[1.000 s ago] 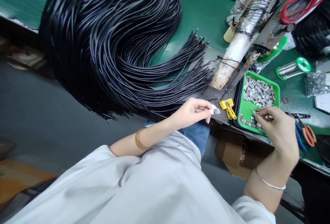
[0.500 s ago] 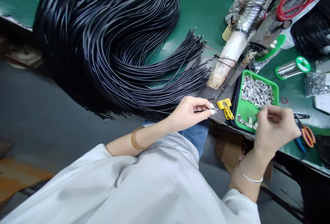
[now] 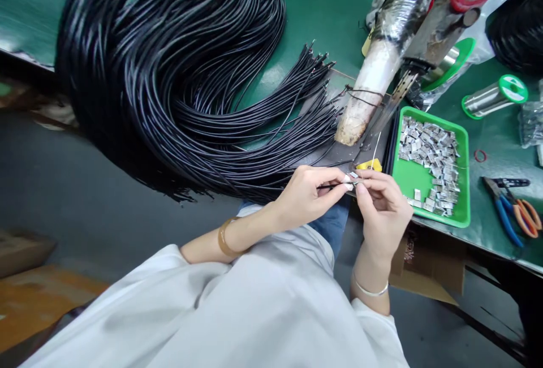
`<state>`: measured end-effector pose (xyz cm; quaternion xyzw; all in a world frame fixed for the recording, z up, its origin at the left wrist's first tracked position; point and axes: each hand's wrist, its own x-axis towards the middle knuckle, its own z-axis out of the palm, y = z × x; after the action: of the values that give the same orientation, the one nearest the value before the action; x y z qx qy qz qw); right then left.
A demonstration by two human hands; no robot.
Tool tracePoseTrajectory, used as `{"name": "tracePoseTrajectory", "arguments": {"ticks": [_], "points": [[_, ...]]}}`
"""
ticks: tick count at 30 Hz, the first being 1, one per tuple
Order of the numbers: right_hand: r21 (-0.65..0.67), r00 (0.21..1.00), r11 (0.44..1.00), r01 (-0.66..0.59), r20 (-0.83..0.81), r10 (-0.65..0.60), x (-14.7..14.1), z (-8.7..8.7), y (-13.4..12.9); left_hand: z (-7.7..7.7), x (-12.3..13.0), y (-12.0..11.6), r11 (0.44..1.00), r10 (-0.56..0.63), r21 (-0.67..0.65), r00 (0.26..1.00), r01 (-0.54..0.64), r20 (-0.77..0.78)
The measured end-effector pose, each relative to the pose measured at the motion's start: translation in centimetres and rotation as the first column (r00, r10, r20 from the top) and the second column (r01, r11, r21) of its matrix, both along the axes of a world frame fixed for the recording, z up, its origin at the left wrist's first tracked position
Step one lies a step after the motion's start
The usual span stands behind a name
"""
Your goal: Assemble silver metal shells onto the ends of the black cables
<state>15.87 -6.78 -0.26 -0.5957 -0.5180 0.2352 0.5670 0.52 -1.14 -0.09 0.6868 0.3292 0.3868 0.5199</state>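
Observation:
My left hand pinches the end of a black cable, with white covers on the fingertips. My right hand meets it at the cable's tip, thumb and forefinger closed on a small metal piece, mostly hidden by the fingers. Just behind the fingers, a yellow clip is partly covered by my right hand. A large bundle of black cables curves over the bench, its stripped ends pointing toward the white duct. Right of my hands stands a green tray holding many small metal pieces.
A white duct slants down over the bench, beside a soldering iron. Farther right lie a solder spool, a red ring, blue-handled pliers and an orange-handled tool. Below the bench edge is a cardboard box.
My right hand has moved left from over the tray to the cable tip, bringing its fingers against my left hand's. The left hand keeps its pinch. The view has shifted slightly.

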Motion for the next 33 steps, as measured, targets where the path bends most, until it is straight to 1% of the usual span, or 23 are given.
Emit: {"name": "tracePoseTrajectory", "arguments": {"ticks": [2, 3, 5, 6, 7, 8, 10, 11, 13, 15, 16, 18, 19, 22, 25, 27, 28, 31, 33], "points": [[0.005, 0.999, 1.0, 0.019, 0.039, -0.019, -0.4, -0.1, 0.0, -0.3, 0.1, -0.2, 0.998, 0.041, 0.051, 0.998, -0.039, -0.038], [0.029, 0.994, 0.999, 0.043, 0.096, -0.046, -0.6, -0.2, -0.1, -0.4, 0.1, -0.3, 0.998, 0.045, 0.05, 0.998, -0.043, -0.041], [0.13, 0.957, 0.988, 0.089, 0.265, -0.121, -1.1, -0.4, -0.3, -0.5, 0.1, -0.4, 1.0, 0.029, -0.005, 0.999, -0.029, -0.023], [0.186, 0.927, 0.978, 0.099, 0.339, -0.158, -1.2, -0.5, -0.3, -0.5, 0.0, -0.3, 0.998, 0.008, -0.058, 1.0, -0.009, -0.002], [0.225, 0.907, 0.969, 0.102, 0.378, -0.184, -1.3, -0.6, -0.4, -0.4, -0.1, -0.3, 0.992, -0.016, -0.124, 1.0, 0.019, 0.027], [0.239, 0.907, 0.965, 0.105, 0.375, -0.192, -1.3, -0.7, -0.4, -0.3, -0.1, -0.2, 0.98, -0.037, -0.191, 0.997, 0.048, 0.061], [0.193, 0.95, 0.974, 0.117, 0.265, -0.166, -1.1, -0.6, -0.4, 0.1, -0.2, 0.0, 0.953, -0.067, -0.287, 0.99, 0.101, 0.124], [0.147, 0.971, 0.983, 0.113, 0.191, -0.141, -1.0, -0.6, -0.4, 0.2, -0.3, 0.1, 0.944, -0.078, -0.307, 0.986, 0.121, 0.148], [0.064, 0.994, 0.995, 0.076, 0.079, -0.081, -0.7, -0.4, -0.3, 0.3, -0.3, 0.2, 0.942, -0.092, -0.304, 0.98, 0.143, 0.178], [0.025, 0.998, 0.999, 0.043, 0.054, -0.044, -0.5, -0.3, -0.3, 0.3, -0.2, 0.2, 0.959, -0.086, -0.252, 0.981, 0.128, 0.173], [0.021, 0.997, 0.999, 0.039, 0.07, -0.04, -0.4, -0.2, -0.3, 0.2, -0.2, 0.2, 0.974, -0.066, -0.203, 0.986, 0.096, 0.151], [0.023, 0.99, 0.999, 0.047, 0.134, -0.05, -0.3, -0.2, -0.4, -0.1, -0.2, 0.2, 0.998, -0.011, -0.058, 0.997, 0.016, 0.076], [0.022, 0.984, 0.999, 0.045, 0.17, -0.048, -0.2, -0.1, -0.5, -0.3, -0.2, 0.2, 0.999, 0.013, 0.029, 0.999, -0.014, 0.034], [0.009, 0.965, 1.0, 0.021, 0.262, -0.022, 0.3, 0.0, -0.6, -0.8, -0.3, 0.2, 0.966, 0.051, 0.257, 0.997, -0.035, -0.057], [0.016, 0.924, 1.0, 0.016, 0.383, -0.021, 0.6, 0.3, -0.7, -1.4, -0.2, 0.1, 0.91, 0.078, 0.414, 0.988, -0.017, -0.13], [0.017, 0.909, 1.0, 0.026, 0.415, -0.03, 0.6, 0.3, -0.7, -1.7, -0.1, 0.0, 0.885, 0.092, 0.466, 0.982, -0.005, -0.164], [0.01, 0.919, 0.999, 0.031, 0.393, -0.033, 0.5, 0.3, -0.7, -1.8, -0.1, 0.0, 0.882, 0.094, 0.47, 0.981, -0.004, -0.168], [-0.015, 0.972, 0.999, 0.039, 0.231, -0.035, 0.1, 0.1, -0.8, -1.7, 0.0, -0.1, 0.896, 0.107, 0.443, 0.985, -0.036, -0.137], [-0.024, 0.993, 0.999, 0.043, 0.109, -0.04, 0.0, -0.1, -0.8, -1.4, -0.1, -0.1, 0.91, 0.103, 0.411, 0.989, -0.052, -0.102]]}}
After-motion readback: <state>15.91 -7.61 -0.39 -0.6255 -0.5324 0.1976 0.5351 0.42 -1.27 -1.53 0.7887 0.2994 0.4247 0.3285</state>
